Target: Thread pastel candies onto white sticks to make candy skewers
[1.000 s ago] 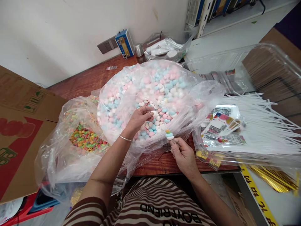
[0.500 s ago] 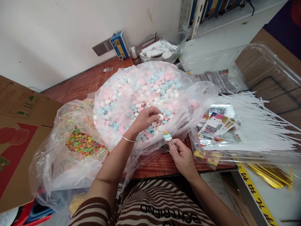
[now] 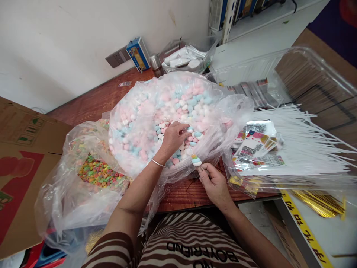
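My left hand (image 3: 175, 138) is over the opened part of a large clear bag (image 3: 131, 126) of pink, blue and white candies (image 3: 192, 108). Its thumb and index finger are slightly apart beside the loose candies, with nothing clearly gripped between them. Low and to the right, near the table's front edge, my right hand (image 3: 214, 185) pinches the bottom of a small candy stack (image 3: 196, 160). The stack shows orange at the top, then green, pale blue and white. Any stick running through it cannot be made out.
Left of the candies lies a bag of coloured cereal rings (image 3: 97, 172), beside a cardboard box (image 3: 25, 137). At right, a clear plastic tray (image 3: 315, 182) holds white sticks (image 3: 309, 149) and printed packets (image 3: 255, 145). A blue box (image 3: 138, 54) and metal flask (image 3: 156, 65) stand behind.
My left hand held a white candy between its fingertips; now its fingers are loosened and reach slightly farther in among the candies. My right hand keeps the stack almost in place.
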`<act>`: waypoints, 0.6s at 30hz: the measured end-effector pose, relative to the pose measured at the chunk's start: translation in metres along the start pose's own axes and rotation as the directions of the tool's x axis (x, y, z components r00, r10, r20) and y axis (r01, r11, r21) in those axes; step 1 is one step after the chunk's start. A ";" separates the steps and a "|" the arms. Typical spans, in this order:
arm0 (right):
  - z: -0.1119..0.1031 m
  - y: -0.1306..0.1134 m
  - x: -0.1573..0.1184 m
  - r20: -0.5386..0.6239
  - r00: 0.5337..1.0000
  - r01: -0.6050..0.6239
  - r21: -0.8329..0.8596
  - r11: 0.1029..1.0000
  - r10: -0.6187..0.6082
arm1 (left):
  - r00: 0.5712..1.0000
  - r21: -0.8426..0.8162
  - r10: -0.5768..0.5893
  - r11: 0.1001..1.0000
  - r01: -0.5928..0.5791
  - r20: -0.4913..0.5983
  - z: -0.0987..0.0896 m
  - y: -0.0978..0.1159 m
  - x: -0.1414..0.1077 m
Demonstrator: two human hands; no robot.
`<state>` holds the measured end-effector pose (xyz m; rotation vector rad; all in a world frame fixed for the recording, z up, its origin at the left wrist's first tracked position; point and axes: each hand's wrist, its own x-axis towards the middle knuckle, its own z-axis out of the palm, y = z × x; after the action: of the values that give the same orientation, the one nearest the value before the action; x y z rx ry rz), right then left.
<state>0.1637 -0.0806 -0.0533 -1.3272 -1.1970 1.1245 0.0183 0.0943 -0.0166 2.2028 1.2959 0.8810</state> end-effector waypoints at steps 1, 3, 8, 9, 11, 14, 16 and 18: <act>0.000 0.000 0.000 0.001 1.000 0.002 0.003 1.000 -0.002 | 1.000 0.005 0.008 1.000 -0.008 0.000 0.000 0.001 0.001; 0.000 -0.001 -0.001 -0.001 1.000 0.001 0.004 1.000 -0.001 | 1.000 0.003 0.029 1.000 -0.029 -0.011 0.001 0.005 0.000; -0.003 -0.007 -0.002 -0.017 1.000 0.016 -0.031 0.999 -0.016 | 0.991 -0.275 -0.121 0.956 0.104 -0.048 -0.008 0.020 -0.016; -0.003 -0.010 -0.002 -0.016 0.999 0.028 -0.041 0.999 -0.029 | 0.983 -0.389 -0.182 0.907 0.160 -0.020 -0.011 0.023 -0.022; -0.002 -0.018 -0.002 -0.014 0.998 0.066 -0.070 0.995 -0.067 | 0.961 -0.580 -0.267 0.773 0.256 0.069 -0.020 0.030 -0.034; 0.002 -0.030 -0.002 -0.011 0.990 0.139 -0.120 0.983 -0.141 | 0.919 -0.701 -0.354 0.612 0.367 0.173 -0.031 0.034 -0.053; 0.006 -0.036 -0.001 0.012 0.984 0.176 -0.141 0.974 -0.176 | 0.880 -0.733 -0.425 0.526 0.431 0.213 -0.038 0.035 -0.067; 0.010 -0.040 0.000 0.048 0.981 0.194 -0.170 0.966 -0.188 | 0.849 -0.765 -0.467 0.445 0.466 0.246 -0.044 0.036 -0.080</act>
<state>0.1501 -0.0788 -0.0147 -1.2956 -1.4406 0.9221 -0.0198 0.0096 0.0130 1.0300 1.0831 0.9651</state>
